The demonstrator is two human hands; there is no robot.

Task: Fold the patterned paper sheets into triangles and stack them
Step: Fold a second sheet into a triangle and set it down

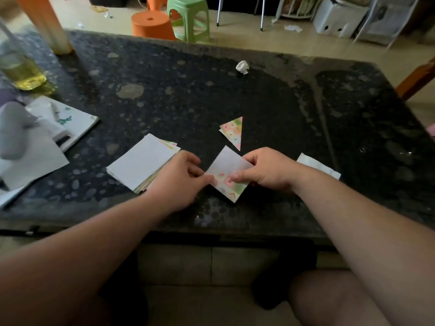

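Both hands hold one square paper sheet [229, 169] near the table's front edge, white side up, its near corner turned over so the pink and green pattern shows. My left hand [181, 177] pinches the sheet's left corner. My right hand [266, 169] pinches the folded flap from the right. A folded patterned triangle [234, 131] lies flat just beyond the sheet. A stack of unfolded sheets [141, 164], white side up, lies to the left, partly under my left hand.
The dark speckled table [188, 90] carries a crumpled paper ball [242, 67] at the back, a white paper strip [317, 165] at the right, a white booklet and papers [68, 123] at the left, and a bottle of yellow liquid [21, 69]. Plastic stools [153, 25] stand behind the table.
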